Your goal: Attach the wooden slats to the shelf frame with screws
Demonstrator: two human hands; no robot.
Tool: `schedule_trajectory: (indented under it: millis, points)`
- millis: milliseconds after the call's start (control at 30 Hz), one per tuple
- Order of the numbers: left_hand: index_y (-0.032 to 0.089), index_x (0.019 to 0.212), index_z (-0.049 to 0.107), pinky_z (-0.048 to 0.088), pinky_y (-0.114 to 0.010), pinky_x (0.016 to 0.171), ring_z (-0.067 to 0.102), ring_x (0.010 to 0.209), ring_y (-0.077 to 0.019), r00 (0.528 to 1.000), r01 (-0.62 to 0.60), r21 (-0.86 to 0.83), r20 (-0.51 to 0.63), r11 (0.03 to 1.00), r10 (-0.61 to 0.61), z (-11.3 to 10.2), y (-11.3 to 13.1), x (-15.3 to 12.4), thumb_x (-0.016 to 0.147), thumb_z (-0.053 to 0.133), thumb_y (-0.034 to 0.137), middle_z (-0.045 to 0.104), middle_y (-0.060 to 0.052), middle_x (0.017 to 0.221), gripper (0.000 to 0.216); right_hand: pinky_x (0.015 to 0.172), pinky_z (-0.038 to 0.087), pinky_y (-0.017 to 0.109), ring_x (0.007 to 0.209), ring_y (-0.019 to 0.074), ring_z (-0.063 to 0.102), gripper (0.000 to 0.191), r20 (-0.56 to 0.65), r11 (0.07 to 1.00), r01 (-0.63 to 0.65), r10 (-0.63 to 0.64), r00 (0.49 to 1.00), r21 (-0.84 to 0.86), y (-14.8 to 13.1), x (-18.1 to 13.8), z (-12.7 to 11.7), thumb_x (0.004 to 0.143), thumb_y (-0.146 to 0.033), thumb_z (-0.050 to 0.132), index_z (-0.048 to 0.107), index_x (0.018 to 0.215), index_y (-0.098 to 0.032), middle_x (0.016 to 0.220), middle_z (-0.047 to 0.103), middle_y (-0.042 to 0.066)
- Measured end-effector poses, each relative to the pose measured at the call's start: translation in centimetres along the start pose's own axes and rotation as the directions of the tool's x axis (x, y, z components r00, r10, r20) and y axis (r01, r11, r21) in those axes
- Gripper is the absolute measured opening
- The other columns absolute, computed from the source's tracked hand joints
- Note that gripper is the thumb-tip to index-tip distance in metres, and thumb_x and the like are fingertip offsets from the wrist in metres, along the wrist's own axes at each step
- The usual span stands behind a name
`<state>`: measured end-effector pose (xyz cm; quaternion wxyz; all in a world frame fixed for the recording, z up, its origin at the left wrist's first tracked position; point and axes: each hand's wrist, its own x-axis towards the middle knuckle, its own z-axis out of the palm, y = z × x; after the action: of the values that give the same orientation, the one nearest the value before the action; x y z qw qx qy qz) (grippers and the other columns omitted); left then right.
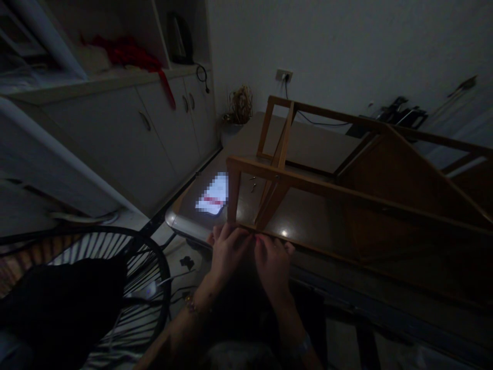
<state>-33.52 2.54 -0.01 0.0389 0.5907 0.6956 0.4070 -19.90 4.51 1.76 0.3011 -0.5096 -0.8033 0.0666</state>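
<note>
Head view: the open brown wooden frame [339, 189] is supported on the glossy grey-brown table [246, 136], apparently so its near lower edge can be reached; there, left hand [226, 252] and right hand [271, 259] are curled, anything pinched being indiscernible.

Both hands [227, 249] [272, 259] at wooden frame [327, 189]

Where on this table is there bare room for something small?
Bare tabletop shows beyond the lit screen, toward the dried plant and left of the wooden frame. Another patch shows through the frame, right of its slanted crosspiece. It's crowded at the near edge, where the left hand and right hand nearly meet, and around the small metal pieces.
</note>
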Motion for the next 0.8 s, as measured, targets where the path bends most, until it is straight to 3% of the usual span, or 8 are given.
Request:
schedule_trajectory:
  millis: [200,500,800]
  points:
    - [0.028,0.084,0.068,0.034,-0.037,0.081,0.048,0.09,-0.0216,0.999,-0.031,0.039,-0.022,0.999,0.031,0.04,-0.09,0.41,0.085,0.061,0.036,0.061,-0.002,0.095,0.01,0.082,0.025,0.035,0.077,0.0176,0.059,0.024,0.004,0.999,0.011,-0.011,1.0,0.038,0.2,-0.25,-0.07,0.096,-0.024,0.042,0.065,0.102,-0.023,0.085,0.072,0.003]
    - [0.025,0.085,0.065,0.033,-0.038,0.088,0.052,0.091,-0.0212,0.997,0.02,0.075,0.071,0.997,-0.025,-0.46,0.13,-0.03,0.09,0.053,0.036,0.062,-0.002,0.094,0.016,0.082,0.025,0.035,0.078,0.018,0.06,0.022,-0.007,0.998,0.022,-0.022,1.0,0.051,0.34,-0.18,0.16,0.095,-0.024,0.046,0.066,0.102,-0.024,0.086,0.073,0.002]
    - [0.025,0.082,0.064,0.033,-0.038,0.089,0.052,0.092,-0.0219,0.996,0.044,0.053,0.077,0.998,-0.048,-0.71,0.38,0.39,0.084,0.06,0.037,0.062,-0.001,0.092,0.012,0.082,0.025,0.036,0.077,0.0182,0.06,0.021,-0.013,0.998,0.027,-0.026,1.0,0.06,0.37,-0.22,0.19,0.094,-0.023,0.047,0.066,0.102,-0.024,0.084,0.073,0.002]
